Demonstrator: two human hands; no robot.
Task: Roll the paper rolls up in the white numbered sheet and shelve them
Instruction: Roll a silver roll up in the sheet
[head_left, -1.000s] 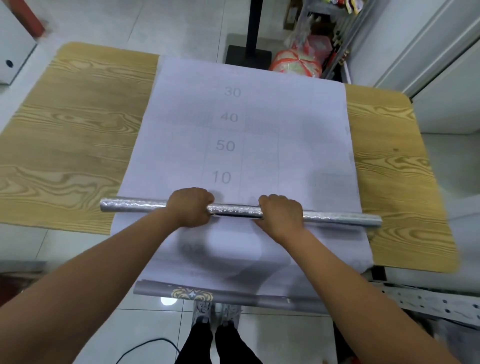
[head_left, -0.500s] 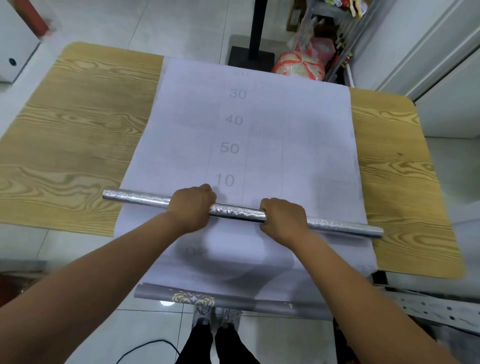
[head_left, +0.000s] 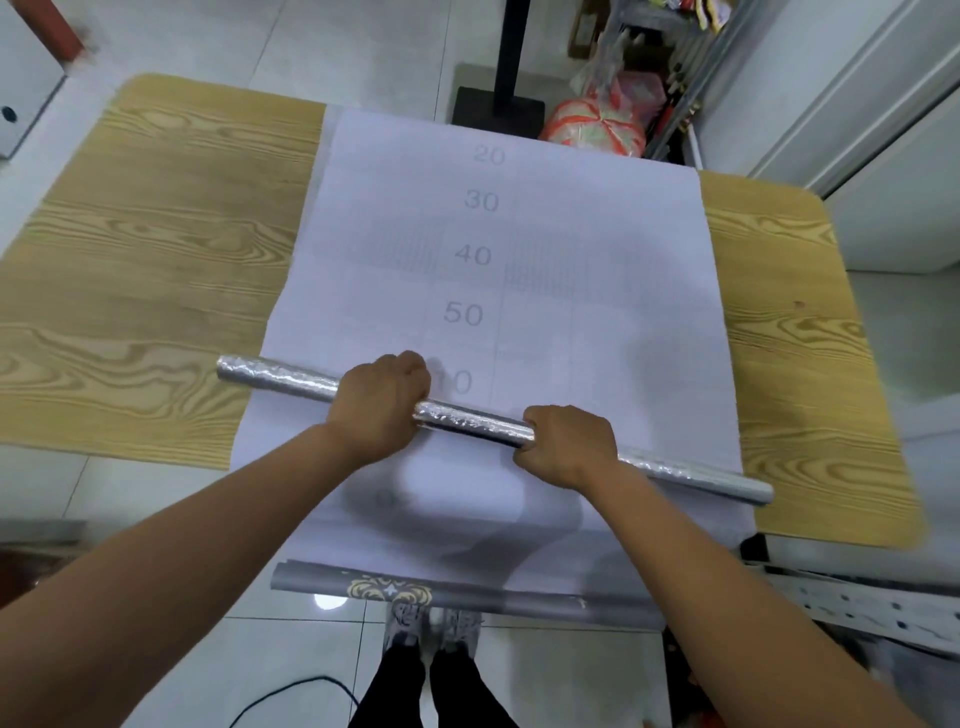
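A white numbered sheet (head_left: 519, 249) lies spread across the wooden table (head_left: 135, 270) and hangs over its near edge. A long silver foil-like paper roll (head_left: 472, 418) lies across the sheet near that edge, slanting down to the right. My left hand (head_left: 382, 402) grips the roll left of its middle. My right hand (head_left: 569, 444) grips it right of the middle. A grey roll with a gold ornament (head_left: 415, 590) hangs at the sheet's lower end, below the table edge.
Beyond the table's far edge stand a black stand base (head_left: 496, 106) and an orange-and-white bag (head_left: 592, 127) beside a cluttered shelf (head_left: 691, 67). A white perforated rail (head_left: 857, 605) lies at the lower right. My feet (head_left: 431, 631) stand on the tiled floor.
The silver roll has tilted, its left end moving away from me and its right end coming nearer. Both hands stayed gripped on it. The view shifted slightly.
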